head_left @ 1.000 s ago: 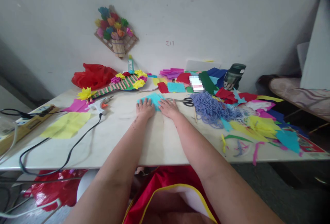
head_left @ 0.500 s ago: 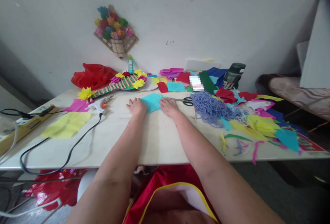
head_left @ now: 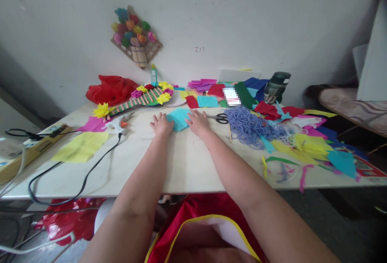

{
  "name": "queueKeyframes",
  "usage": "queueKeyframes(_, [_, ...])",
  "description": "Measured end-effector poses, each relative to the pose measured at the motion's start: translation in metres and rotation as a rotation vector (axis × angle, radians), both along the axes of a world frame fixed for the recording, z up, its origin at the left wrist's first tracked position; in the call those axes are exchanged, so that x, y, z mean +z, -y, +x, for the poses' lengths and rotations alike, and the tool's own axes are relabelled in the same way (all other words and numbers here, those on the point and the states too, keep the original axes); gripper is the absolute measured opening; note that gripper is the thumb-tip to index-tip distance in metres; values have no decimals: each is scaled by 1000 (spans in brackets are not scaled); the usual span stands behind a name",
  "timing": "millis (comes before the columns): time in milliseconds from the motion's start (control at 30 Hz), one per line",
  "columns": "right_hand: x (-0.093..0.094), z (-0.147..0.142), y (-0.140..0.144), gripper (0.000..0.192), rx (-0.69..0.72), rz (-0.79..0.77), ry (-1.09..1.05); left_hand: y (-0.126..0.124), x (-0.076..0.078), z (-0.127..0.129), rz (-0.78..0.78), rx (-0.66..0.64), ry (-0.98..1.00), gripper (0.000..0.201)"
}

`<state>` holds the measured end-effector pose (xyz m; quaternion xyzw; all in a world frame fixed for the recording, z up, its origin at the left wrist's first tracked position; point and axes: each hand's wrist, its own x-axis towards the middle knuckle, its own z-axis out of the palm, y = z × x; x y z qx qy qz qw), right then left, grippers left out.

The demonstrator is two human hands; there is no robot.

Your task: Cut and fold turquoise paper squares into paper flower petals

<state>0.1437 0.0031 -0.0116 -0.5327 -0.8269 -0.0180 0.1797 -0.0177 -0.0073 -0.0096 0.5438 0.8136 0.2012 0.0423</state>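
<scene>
A light-blue sheet of crepe paper [head_left: 179, 119] lies flat on the table [head_left: 181, 166] between my hands. My left hand [head_left: 161, 125] rests on its left edge, palm down with the fingers spread. On the right edge lies my right hand [head_left: 198, 122], also flat and with fingers apart. Just to the right of that hand are black-handled scissors [head_left: 222, 118], their blades partly hidden behind it. A hot glue gun [head_left: 117, 124] sits to the left of my left hand.
Blue-purple yarn [head_left: 246, 126] and crepe paper scraps [head_left: 314, 148] cover the right side. A paper-flowered guitar shape [head_left: 142, 101] lies at the back left. A yellow sheet [head_left: 80, 147], a power strip [head_left: 39, 146] and the gun's cord [head_left: 90, 170] occupy the left. A dark bottle [head_left: 276, 87] stands at the back right.
The whole view has shifted slightly, so things appear a little farther right. Both hands stay flat on the light-blue paper, with the right hand's fingers a bit more raised or shifted.
</scene>
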Motion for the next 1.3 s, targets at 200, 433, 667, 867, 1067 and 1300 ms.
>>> queueKeyframes(200, [-6,-7,0,53,37,-236,83,2,4,1,54,5,-49,54])
queueKeyframes(433, [3,6,-6,49,146,-267,148,9,12,-5,196,105,-33,39])
queueKeyframes(667, [2,9,-8,50,178,-277,164,1,4,-9,171,45,0,45])
queueKeyframes(867, [1,10,-9,51,172,-267,143,-2,5,-10,110,79,73,36])
queueKeyframes(1067, [0,10,-10,50,172,-265,132,2,10,-8,178,85,65,31])
queueKeyframes(1300, [-2,9,-11,50,172,-266,133,-2,7,-12,188,30,132,45])
